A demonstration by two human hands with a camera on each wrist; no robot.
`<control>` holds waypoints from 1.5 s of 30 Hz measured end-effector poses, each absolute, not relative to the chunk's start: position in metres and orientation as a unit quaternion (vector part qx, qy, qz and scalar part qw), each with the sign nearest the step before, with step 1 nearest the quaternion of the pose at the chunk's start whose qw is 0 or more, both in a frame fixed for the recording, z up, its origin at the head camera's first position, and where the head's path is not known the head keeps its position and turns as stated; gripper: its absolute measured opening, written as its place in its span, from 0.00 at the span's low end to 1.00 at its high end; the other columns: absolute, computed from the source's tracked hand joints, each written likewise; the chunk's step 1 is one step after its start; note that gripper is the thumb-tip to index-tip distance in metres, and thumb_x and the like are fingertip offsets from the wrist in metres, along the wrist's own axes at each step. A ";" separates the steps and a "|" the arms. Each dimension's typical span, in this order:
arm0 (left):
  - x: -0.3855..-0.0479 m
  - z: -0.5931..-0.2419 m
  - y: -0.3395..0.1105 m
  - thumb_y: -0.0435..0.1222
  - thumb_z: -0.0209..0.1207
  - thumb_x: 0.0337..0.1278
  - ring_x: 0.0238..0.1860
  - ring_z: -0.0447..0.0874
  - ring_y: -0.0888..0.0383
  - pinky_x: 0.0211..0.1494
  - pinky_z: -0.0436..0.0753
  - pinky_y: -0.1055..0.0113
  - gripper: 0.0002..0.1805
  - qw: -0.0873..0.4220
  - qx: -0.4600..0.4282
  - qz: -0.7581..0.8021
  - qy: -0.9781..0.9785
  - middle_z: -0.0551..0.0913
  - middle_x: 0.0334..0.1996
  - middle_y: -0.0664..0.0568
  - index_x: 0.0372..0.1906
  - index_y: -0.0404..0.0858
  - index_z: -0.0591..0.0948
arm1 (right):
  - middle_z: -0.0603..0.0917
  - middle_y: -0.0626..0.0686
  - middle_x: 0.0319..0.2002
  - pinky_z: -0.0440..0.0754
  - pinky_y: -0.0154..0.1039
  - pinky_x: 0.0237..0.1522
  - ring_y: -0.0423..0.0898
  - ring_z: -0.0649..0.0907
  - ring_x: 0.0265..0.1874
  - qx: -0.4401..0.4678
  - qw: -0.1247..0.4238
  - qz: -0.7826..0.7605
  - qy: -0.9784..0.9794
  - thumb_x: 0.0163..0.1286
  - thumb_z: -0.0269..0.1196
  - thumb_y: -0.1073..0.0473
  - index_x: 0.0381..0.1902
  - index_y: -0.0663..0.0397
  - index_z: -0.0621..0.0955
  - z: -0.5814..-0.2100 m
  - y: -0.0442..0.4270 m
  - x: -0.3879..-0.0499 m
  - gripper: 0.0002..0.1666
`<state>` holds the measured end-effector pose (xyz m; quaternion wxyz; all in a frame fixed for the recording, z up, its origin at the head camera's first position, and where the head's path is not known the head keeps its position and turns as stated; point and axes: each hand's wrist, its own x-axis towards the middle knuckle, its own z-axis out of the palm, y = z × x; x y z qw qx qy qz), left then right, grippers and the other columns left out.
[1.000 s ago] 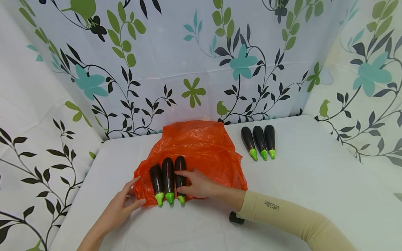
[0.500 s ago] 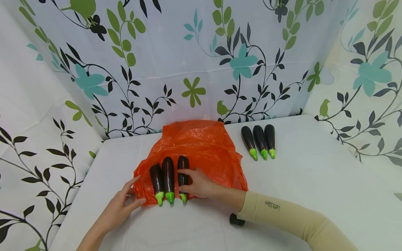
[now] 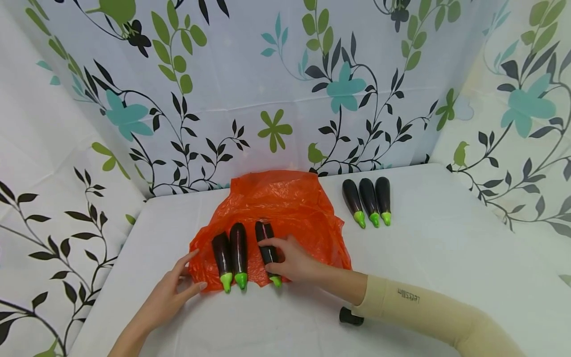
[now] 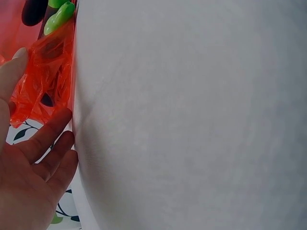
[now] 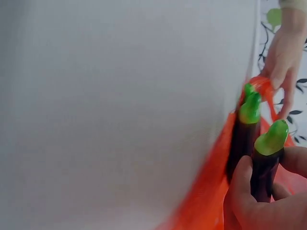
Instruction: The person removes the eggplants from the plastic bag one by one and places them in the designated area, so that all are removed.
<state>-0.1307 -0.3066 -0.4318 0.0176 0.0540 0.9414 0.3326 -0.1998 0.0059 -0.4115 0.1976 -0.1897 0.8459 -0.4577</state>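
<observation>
Head view gives me, from my remote seat, a white hanging cloth (image 3: 232,89) printed with leaves, flowers and birds, rising behind the work and along both sides. Below it spreads a white table (image 3: 424,238). On that lies a crumpled orange-red plastic bag (image 3: 285,198), running from the far edge toward the near side. A beige sleeve (image 3: 415,307) comes in from the lower right.

Past its cuff, the right hand (image 3: 298,260) pinches a tilted eggplant (image 3: 269,254), a narrow grip with thumb and fingers on opposite sides; the right wrist view shows me the same hold. This eggplant is over the bag, green cap toward the near side; I cannot tell whether it touches the plastic. The left hand (image 3: 169,292) stands wide, thumb and fingers apart at the bag's left edge; I cannot tell how much plastic they touch.

Between the hands I see two eggplants (image 3: 239,248) side by side on the bag, caps at its near edge. Three more eggplants (image 3: 368,196) lie in a row on the table, right of the bag. Smallest is a black object (image 3: 351,316) beside the cuff, which I cannot identify.
</observation>
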 end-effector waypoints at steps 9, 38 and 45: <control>-0.130 -0.430 -0.306 0.49 0.65 0.59 0.52 0.77 0.45 0.54 0.77 0.41 0.41 0.020 0.054 0.338 0.939 0.79 0.50 0.45 0.73 0.44 0.59 | 0.66 0.51 0.57 0.81 0.37 0.43 0.48 0.76 0.47 -0.278 0.227 -0.458 0.813 0.65 0.67 0.57 0.62 0.29 0.76 -0.386 0.037 -0.175 0.29; -0.128 -0.432 -0.306 0.48 0.65 0.59 0.51 0.77 0.46 0.53 0.78 0.42 0.41 0.007 0.060 0.335 0.940 0.79 0.48 0.46 0.73 0.44 0.60 | 0.63 0.51 0.64 0.81 0.39 0.51 0.52 0.76 0.55 -0.326 0.014 -0.512 0.795 0.67 0.66 0.60 0.67 0.42 0.72 -0.313 0.118 -0.162 0.31; -0.129 -0.430 -0.306 0.48 0.65 0.59 0.51 0.77 0.46 0.54 0.77 0.42 0.41 0.008 0.060 0.336 0.940 0.79 0.48 0.46 0.73 0.43 0.60 | 0.61 0.56 0.66 0.81 0.37 0.50 0.54 0.76 0.52 -0.284 -0.007 -0.515 0.809 0.68 0.65 0.62 0.68 0.47 0.72 -0.313 0.138 -0.173 0.31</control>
